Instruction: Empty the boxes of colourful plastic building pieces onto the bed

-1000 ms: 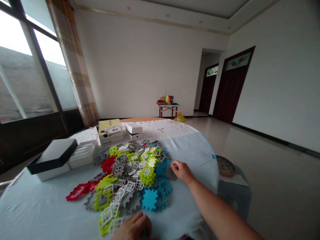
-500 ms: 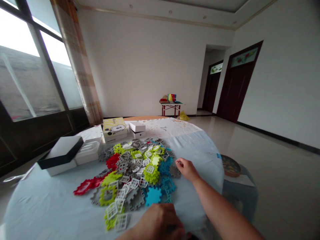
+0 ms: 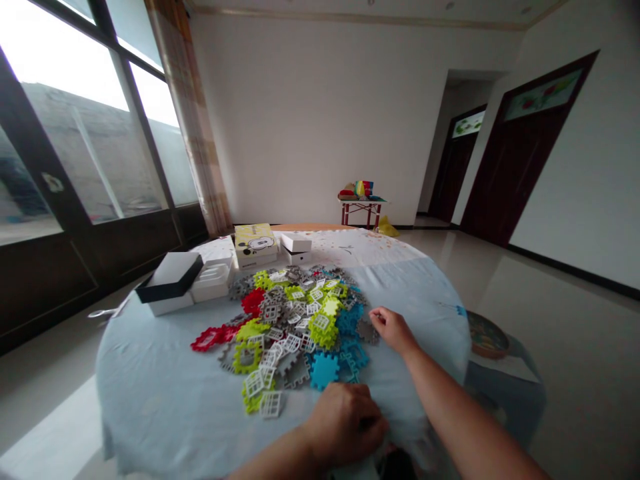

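A heap of flat toothed plastic tiles (image 3: 295, 327) in grey, yellow-green, red, blue and white lies on a round table under a pale blue cloth (image 3: 150, 393). My right hand (image 3: 393, 329) rests at the heap's right edge, its fingers curled and touching a grey tile (image 3: 367, 330). At the near edge of the table my left hand (image 3: 347, 423) is closed into a fist on the cloth, below a blue tile (image 3: 324, 370). Whether it pinches the cloth cannot be seen.
A black-and-white box (image 3: 170, 280), a white tray (image 3: 213, 280), a yellow cartoon box (image 3: 255, 241) and a small white box (image 3: 296, 245) stand at the table's far left. A stool with a patterned disc (image 3: 487, 337) stands to the right. Windows run along the left.
The view has pulled back and swung left, showing more of the table. My left hand has moved right along the near edge and closed into a fist. My right hand stays at the heap.
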`<action>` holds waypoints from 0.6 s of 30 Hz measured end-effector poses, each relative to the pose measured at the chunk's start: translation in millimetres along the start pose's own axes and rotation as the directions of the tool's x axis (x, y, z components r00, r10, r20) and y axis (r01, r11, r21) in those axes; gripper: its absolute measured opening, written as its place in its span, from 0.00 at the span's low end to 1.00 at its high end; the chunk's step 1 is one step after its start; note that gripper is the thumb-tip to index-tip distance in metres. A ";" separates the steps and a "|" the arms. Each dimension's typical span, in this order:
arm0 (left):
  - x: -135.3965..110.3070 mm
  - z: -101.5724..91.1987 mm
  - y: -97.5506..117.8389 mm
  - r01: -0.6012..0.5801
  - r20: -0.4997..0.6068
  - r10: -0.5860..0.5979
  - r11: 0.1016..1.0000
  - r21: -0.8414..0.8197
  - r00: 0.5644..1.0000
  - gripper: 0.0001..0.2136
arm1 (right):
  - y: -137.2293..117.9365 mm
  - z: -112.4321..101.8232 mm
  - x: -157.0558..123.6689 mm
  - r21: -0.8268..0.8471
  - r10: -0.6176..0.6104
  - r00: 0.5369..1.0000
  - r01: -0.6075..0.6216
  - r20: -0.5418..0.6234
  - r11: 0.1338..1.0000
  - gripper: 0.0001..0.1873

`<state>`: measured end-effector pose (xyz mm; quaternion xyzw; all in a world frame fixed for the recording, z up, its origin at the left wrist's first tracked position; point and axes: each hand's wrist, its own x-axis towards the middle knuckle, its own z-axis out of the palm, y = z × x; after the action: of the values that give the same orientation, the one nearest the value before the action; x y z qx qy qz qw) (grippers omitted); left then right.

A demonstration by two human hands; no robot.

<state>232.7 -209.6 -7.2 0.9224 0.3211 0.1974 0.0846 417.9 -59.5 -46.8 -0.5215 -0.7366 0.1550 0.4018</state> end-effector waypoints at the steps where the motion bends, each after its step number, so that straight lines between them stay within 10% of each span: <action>1: -0.2 0.9 0.2 0.000 -0.004 0.000 1.000 0.009 1.000 0.10 | 0.9 0.1 0.2 0.000 0.002 1.000 -0.002 0.003 1.000 0.15; 18: -2.9 5.7 -0.3 -0.039 -0.027 0.042 0.995 0.096 0.999 0.09 | 6.2 2.3 0.5 -0.010 0.002 1.000 -0.002 0.022 1.000 0.14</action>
<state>232.8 -211.4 -13.4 0.9287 0.3127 0.1967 0.0316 420.1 -56.1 -52.1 -0.5225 -0.7413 0.1575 0.3907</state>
